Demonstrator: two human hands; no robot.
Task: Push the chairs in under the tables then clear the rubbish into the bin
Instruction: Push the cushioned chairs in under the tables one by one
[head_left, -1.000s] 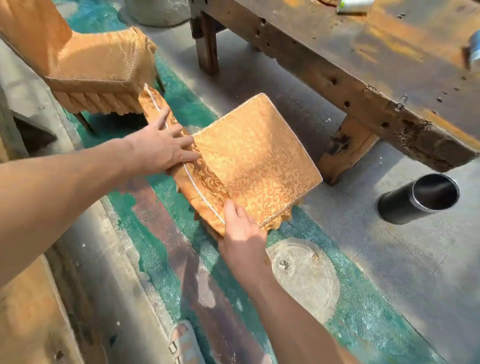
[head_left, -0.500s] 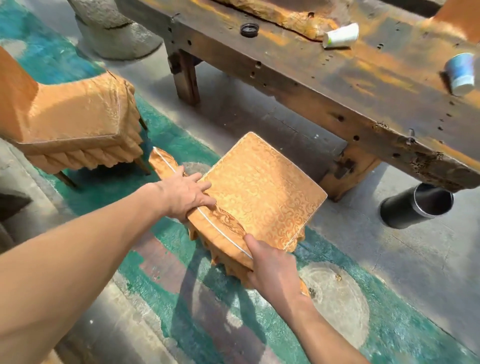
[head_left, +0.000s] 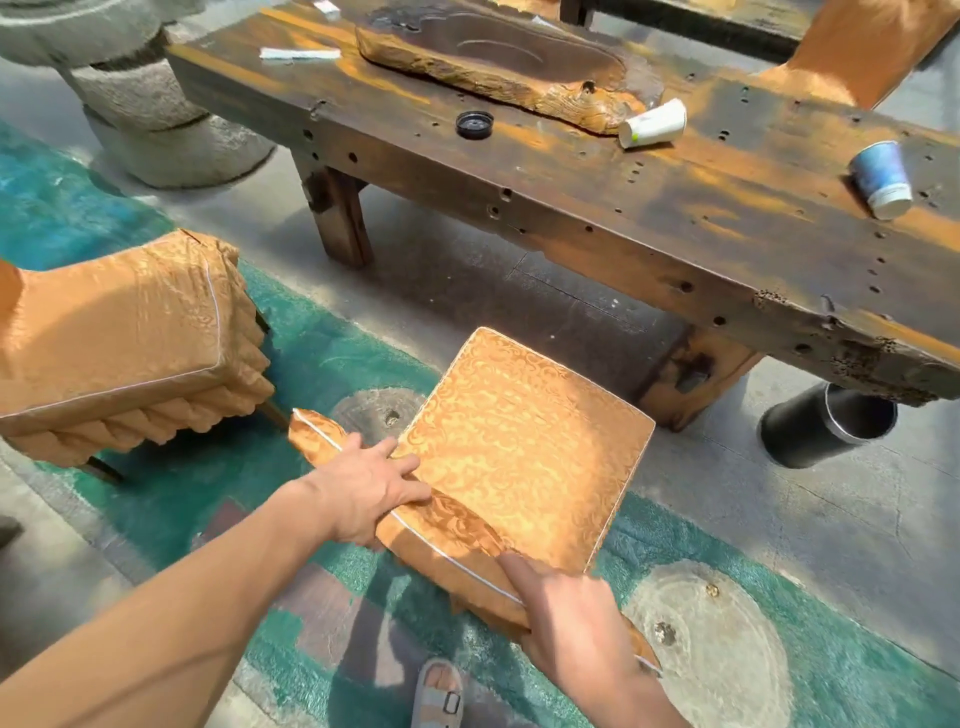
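A chair in an orange patterned cover (head_left: 524, 447) stands in front of me, its seat facing the long dark wooden table (head_left: 597, 208). My left hand (head_left: 369, 488) grips the top of its backrest on the left. At the right end of that backrest my right hand (head_left: 566, 618) has hold too. A second orange-covered chair (head_left: 124, 332) stands to the left. On the table lie a white paper cup (head_left: 654, 124) on its side, a blue paper cup (head_left: 883, 179), a black bottle cap (head_left: 474, 125) and a white wrapper (head_left: 298, 53). A black cylindrical bin (head_left: 826, 423) stands under the table's right end.
A carved wooden tray (head_left: 498, 67) lies on the table. Stacked stone blocks (head_left: 156, 130) stand at the back left. Another orange chair (head_left: 862, 47) sits beyond the table at top right. The floor is green and grey, and my sandalled foot (head_left: 439, 696) shows below.
The chair has slid forward toward the table with both hands on its backrest. My view has lifted, so more of the tabletop and its rubbish shows.
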